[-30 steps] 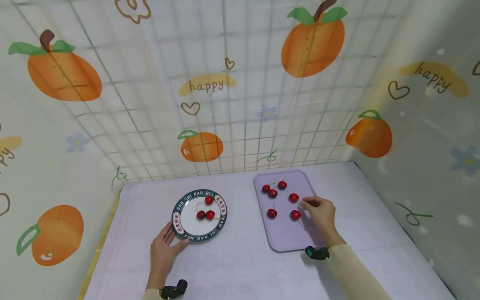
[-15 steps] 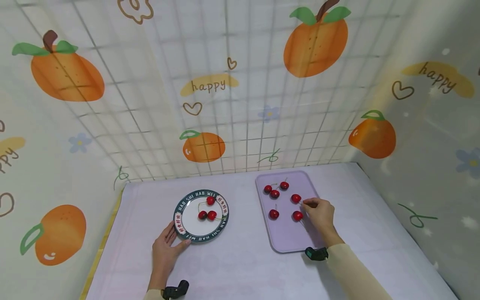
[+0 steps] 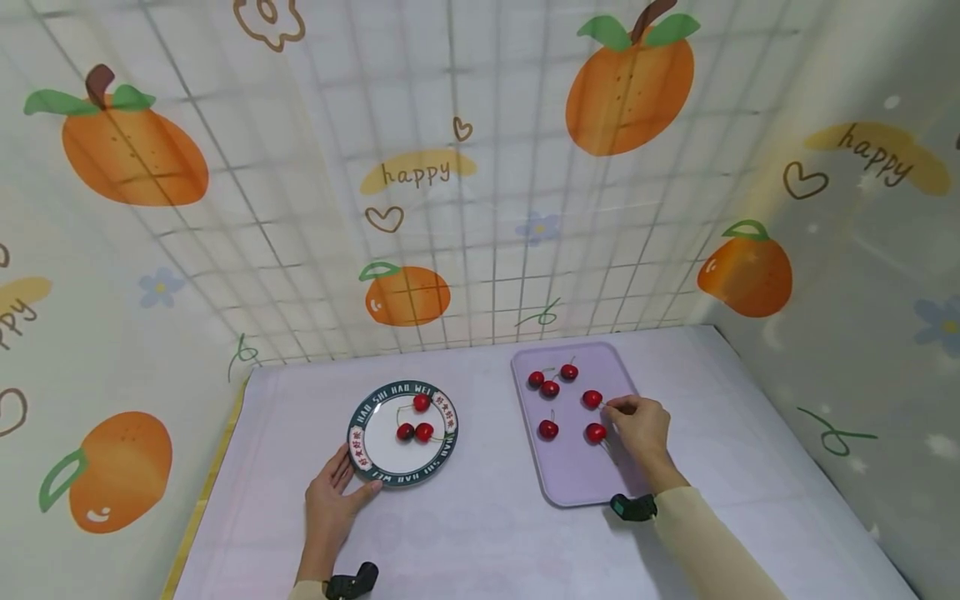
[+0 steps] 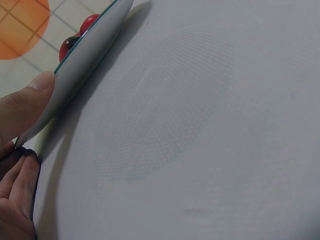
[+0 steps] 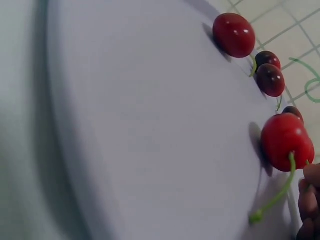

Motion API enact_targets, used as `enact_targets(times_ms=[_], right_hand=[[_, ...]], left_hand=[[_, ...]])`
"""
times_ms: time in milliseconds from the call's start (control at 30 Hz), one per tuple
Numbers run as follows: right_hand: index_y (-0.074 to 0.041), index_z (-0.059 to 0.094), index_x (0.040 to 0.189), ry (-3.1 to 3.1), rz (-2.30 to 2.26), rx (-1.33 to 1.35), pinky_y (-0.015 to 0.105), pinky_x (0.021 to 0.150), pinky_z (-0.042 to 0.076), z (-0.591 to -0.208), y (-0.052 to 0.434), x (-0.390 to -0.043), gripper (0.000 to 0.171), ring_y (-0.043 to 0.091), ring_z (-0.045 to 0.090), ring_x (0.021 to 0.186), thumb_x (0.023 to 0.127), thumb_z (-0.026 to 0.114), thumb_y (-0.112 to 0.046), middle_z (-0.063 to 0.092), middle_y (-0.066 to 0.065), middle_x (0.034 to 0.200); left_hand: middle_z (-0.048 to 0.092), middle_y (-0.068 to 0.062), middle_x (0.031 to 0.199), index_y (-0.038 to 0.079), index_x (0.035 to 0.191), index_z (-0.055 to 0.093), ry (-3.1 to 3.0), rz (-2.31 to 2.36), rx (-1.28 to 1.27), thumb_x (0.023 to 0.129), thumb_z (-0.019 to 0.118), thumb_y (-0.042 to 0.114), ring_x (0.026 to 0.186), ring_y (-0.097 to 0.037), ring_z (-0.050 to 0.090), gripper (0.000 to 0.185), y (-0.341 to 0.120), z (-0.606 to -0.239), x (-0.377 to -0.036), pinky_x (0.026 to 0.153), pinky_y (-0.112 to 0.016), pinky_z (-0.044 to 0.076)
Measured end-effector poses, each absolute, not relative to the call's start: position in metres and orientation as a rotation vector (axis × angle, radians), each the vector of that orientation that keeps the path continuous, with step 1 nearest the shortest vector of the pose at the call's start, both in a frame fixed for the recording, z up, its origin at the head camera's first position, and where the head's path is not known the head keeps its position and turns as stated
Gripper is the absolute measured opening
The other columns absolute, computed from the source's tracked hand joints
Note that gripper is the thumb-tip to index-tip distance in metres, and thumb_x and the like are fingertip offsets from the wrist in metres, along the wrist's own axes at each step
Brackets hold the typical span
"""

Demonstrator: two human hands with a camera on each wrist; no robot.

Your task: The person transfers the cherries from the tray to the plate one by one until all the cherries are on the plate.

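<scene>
Two hands: I work both here, nearest first.
Left hand (image 3: 330, 498): I rest thumb and fingers on the near rim of the plate (image 3: 363, 462), steadying it; three cherries lie on it.
Right hand (image 3: 637, 429): fingertips pinch a stem of a cherry (image 3: 592, 399) on the lilac tray (image 3: 570, 483); a second cherry (image 3: 596, 432) sits just beside my knuckles.
Advice: I judge a straight lift by the stem best, clear of its neighbour.
Farther: three cherries (image 3: 550, 382) cluster at the tray's far end.
</scene>
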State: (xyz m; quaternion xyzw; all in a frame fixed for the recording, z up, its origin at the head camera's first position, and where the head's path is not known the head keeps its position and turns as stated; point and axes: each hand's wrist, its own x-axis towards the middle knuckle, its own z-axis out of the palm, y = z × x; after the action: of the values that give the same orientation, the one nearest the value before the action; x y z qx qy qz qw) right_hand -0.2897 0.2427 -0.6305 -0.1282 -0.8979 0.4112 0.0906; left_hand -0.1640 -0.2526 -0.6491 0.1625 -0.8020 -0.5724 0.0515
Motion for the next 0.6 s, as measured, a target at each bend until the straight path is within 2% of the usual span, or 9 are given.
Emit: enact_targets(times_ms=[367, 600], right_hand=[[0.000, 0.080, 0.100, -2.542, 1.326, -0.363, 0.010, 0.060, 0.049, -0.610, 0.243, -0.285, 0.017, 0.023, 0.065, 0.084, 0.097, 0.077, -0.016, 0.078, 0.015, 0.095], [0.000, 0.080, 0.101, -2.445, 1.379, -0.337, 0.011, 0.061, 0.050, -0.582, 0.235, -0.287, 0.018, 0.017, 0.065, 0.082, 0.096, 0.079, -0.017, 0.078, 0.015, 0.095]], left_hand=[[0.041, -0.019, 0.164, 0.002, 0.160, 0.039, -2.448, -1.733, 0.505, 0.077, 0.095, 0.013, 0.149, -0.033, 0.044, 0.101, -0.251, -0.648, -0.164, 0.116, -0.026, 0.046], [0.041, -0.019, 0.164, 0.004, 0.161, 0.039, -2.439, -1.743, 0.491, 0.077, 0.095, 0.013, 0.149, -0.033, 0.044, 0.101, -0.253, -0.649, -0.164, 0.115, -0.023, 0.045]])
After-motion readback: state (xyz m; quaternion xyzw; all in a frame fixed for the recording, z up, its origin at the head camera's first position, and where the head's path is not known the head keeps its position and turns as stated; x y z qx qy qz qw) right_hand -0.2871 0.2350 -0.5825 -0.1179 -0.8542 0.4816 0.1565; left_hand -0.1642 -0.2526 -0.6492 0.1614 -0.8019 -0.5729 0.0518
